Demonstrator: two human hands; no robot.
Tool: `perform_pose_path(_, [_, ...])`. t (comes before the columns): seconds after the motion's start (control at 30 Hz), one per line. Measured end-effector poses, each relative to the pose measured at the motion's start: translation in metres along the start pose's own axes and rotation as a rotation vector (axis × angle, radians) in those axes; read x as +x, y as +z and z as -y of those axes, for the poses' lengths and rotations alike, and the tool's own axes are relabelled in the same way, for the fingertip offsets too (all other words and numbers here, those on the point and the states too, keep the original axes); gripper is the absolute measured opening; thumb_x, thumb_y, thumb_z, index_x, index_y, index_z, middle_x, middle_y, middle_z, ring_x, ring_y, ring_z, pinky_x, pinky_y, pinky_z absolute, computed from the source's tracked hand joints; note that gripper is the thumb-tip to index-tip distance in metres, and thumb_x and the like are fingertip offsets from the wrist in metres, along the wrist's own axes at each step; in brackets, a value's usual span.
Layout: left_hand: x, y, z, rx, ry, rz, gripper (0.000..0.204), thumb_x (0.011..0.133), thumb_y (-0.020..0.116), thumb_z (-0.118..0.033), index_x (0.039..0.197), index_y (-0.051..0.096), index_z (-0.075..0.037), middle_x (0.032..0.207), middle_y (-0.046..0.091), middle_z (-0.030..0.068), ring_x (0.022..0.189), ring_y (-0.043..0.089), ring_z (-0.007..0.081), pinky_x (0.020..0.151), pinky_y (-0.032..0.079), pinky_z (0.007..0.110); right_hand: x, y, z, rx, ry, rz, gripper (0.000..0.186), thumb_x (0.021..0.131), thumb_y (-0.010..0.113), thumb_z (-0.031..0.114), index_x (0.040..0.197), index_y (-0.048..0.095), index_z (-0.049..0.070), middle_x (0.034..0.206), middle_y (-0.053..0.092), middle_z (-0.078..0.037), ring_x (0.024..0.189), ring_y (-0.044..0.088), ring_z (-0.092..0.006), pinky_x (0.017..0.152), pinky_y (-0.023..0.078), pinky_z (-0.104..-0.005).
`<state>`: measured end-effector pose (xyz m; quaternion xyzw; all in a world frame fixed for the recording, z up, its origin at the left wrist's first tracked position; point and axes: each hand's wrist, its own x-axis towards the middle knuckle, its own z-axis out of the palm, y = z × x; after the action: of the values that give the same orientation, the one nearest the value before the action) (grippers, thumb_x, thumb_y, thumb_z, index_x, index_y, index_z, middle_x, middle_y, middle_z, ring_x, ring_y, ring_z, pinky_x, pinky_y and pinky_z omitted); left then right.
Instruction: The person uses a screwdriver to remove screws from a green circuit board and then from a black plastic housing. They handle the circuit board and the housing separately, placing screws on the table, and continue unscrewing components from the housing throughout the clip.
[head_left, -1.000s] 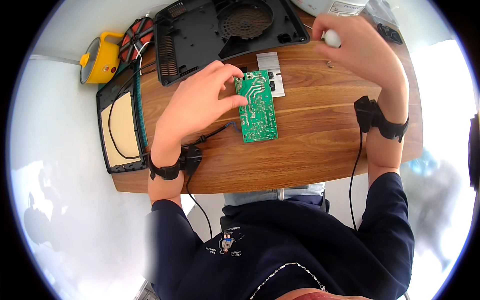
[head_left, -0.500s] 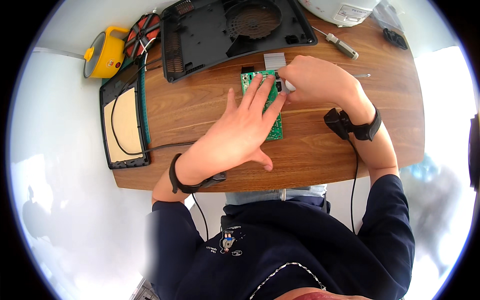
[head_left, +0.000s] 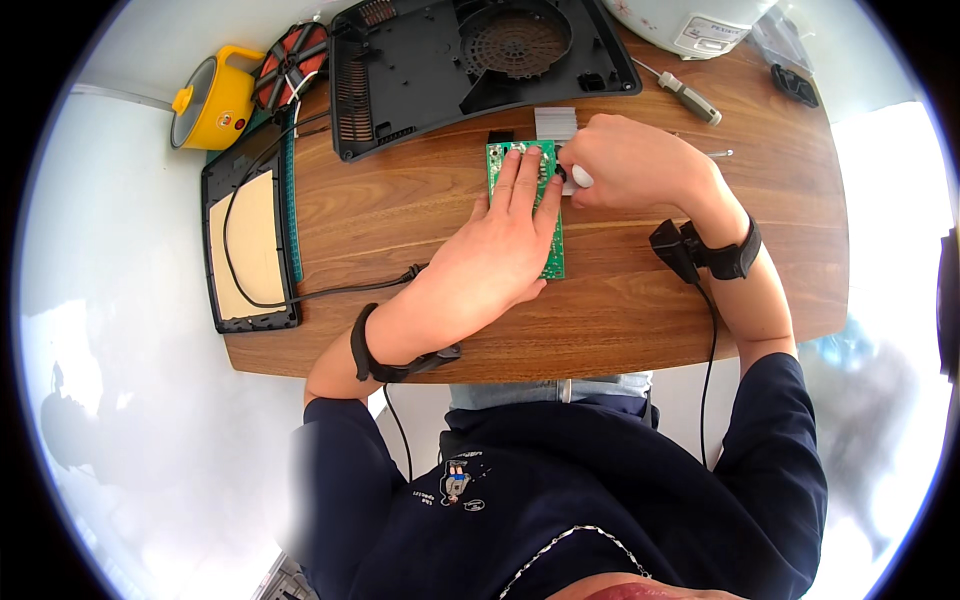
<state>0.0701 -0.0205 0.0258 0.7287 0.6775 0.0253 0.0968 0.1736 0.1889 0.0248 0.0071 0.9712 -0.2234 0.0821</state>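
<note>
Left hand (head_left: 490, 248) has moved from the left edge of the green circuit board (head_left: 556, 240) onto its face; fingers lie extended, gripping nothing, apparently pressing to steady the board midway between the bench's (head_left: 620, 310) left and right edges. Right hand (head_left: 628, 165) has come from the far right corner; its fingers curl closed around a white-ended object (head_left: 582, 176), tip hidden from me.

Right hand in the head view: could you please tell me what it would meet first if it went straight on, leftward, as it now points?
Probably the right edge of the green circuit board, where the left hand lies; the remaining gap and depth are unclear.
</note>
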Motion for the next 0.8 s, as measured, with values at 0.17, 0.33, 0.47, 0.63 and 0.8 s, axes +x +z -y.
perform_pose_path(0.17, [0.000,0.001,0.005,0.049,0.060,-0.035,0.089,0.083,0.080,-0.028,0.146,0.038,0.017,0.151,0.033,0.0430,0.146,0.034,0.0545,0.110,0.050,0.049,-0.001,-0.009,0.006,0.001,0.041,0.039,0.023,0.081,0.077,0.018,0.096,0.077,0.001,0.087,0.072,-0.022,0.094,0.068,-0.0402,0.082,0.056,-0.0475])
perform_pose_path(0.33, [-0.008,-0.017,0.003,-0.066,0.003,-0.052,0.084,0.085,0.078,-0.022,0.151,0.036,0.009,0.156,0.033,0.0345,0.147,0.036,0.0474,0.112,0.049,0.044,-0.004,-0.018,0.000,0.081,-0.029,-0.064,0.019,0.084,0.074,0.018,0.093,0.076,0.002,0.077,0.070,-0.020,0.081,0.069,-0.0389,0.074,0.055,-0.0461])
perform_pose_path(0.47, [-0.014,-0.035,0.004,-0.088,-0.016,-0.099,0.069,0.091,0.070,-0.015,0.150,0.041,0.004,0.155,0.041,0.0276,0.142,0.045,0.0436,0.108,0.051,0.044,-0.006,-0.023,-0.006,0.148,-0.036,-0.139,0.018,0.085,0.073,0.019,0.087,0.073,0.001,0.073,0.069,-0.018,0.075,0.069,-0.0371,0.069,0.054,-0.0436])
perform_pose_path(0.63, [-0.017,-0.051,0.012,-0.209,-0.079,-0.246,0.050,0.094,0.066,-0.007,0.142,0.053,-0.004,0.132,0.063,0.0211,0.118,0.065,0.0370,0.093,0.057,0.043,-0.004,-0.028,0.002,0.235,-0.042,-0.247,0.021,0.088,0.074,0.022,0.085,0.072,0.002,0.071,0.068,-0.016,0.070,0.067,-0.0335,0.066,0.053,-0.0394])
perform_pose_path(0.8, [-0.013,-0.067,0.023,-0.340,-0.145,-0.376,0.024,0.101,0.062,-0.008,0.124,0.064,-0.004,0.081,0.070,0.0100,0.059,0.059,0.0190,0.057,0.047,0.032,-0.003,-0.031,0.005,0.350,0.062,-0.308,0.023,0.092,0.075,0.024,0.089,0.070,0.002,0.074,0.066,-0.007,0.068,0.062,-0.0164,0.064,0.049,-0.0304])
